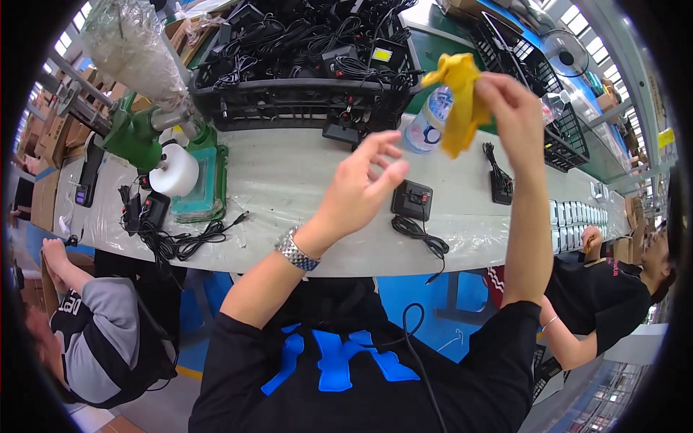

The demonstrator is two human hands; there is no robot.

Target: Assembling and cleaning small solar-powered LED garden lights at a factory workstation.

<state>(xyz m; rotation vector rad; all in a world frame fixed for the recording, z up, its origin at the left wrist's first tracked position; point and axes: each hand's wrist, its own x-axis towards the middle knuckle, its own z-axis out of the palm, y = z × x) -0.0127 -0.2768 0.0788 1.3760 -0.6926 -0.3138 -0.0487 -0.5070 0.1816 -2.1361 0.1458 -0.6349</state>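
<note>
My right hand point(511, 108) is raised over the far side of the table, its fingers pinched on a yellow cloth point(462, 108) that hangs down. Behind the cloth stands a clear plastic bottle point(426, 126) with a blue label, partly covered by it. My left hand point(364, 180) hovers above the middle of the table, fingers apart and curled a little, holding nothing. Just right of it lies a square black device point(413, 200) with a coiled black cable point(415, 229). Another black device point(342, 131) rests against the crate beyond my left hand.
A black crate point(303, 105) full of cabled devices stands at the back. On the left are a green press point(137, 141) with a white round part and more cabled devices point(148, 213). Another device point(499, 184) lies at right, near small trays point(577, 216). People sit on both sides.
</note>
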